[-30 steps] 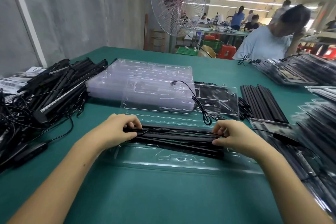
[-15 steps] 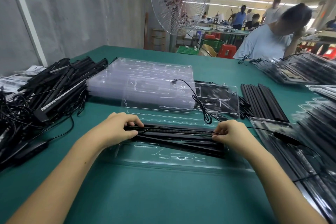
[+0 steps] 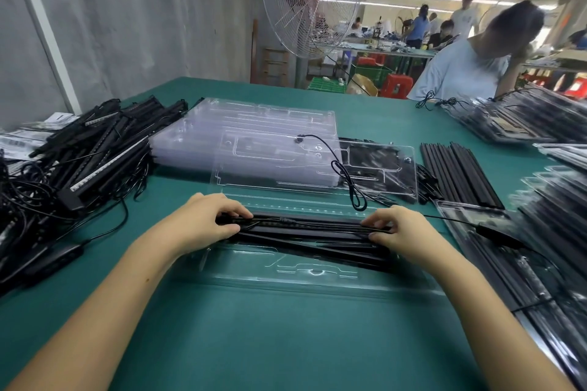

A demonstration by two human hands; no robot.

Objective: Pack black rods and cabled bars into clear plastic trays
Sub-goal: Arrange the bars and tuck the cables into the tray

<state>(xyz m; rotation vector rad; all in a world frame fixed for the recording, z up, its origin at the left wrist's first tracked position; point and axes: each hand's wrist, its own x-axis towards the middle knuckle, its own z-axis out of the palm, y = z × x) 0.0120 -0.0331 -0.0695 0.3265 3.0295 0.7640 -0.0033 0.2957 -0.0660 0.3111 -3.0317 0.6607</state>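
A clear plastic tray [image 3: 305, 273] lies on the green table in front of me. Across its far half lies a bundle of black bars and rods [image 3: 305, 227], some of them slanting. My left hand [image 3: 203, 222] grips the bundle's left end with curled fingers. My right hand [image 3: 403, 230] pinches the right end between thumb and fingers. A thin black cable [image 3: 349, 181] loops from the bundle up over the open clear lid [image 3: 314, 168] behind it.
Cabled black bars [image 3: 79, 162] are heaped at the left. A stack of clear trays [image 3: 254, 124] sits at the back centre, loose black rods [image 3: 457, 171] at the right, packed trays [image 3: 552, 216] along the right edge. A person leans on the table's far right; a fan stands behind.
Both hands have stayed on the bundle's ends and shifted it slightly away from me on the tray. The view has drifted a little.
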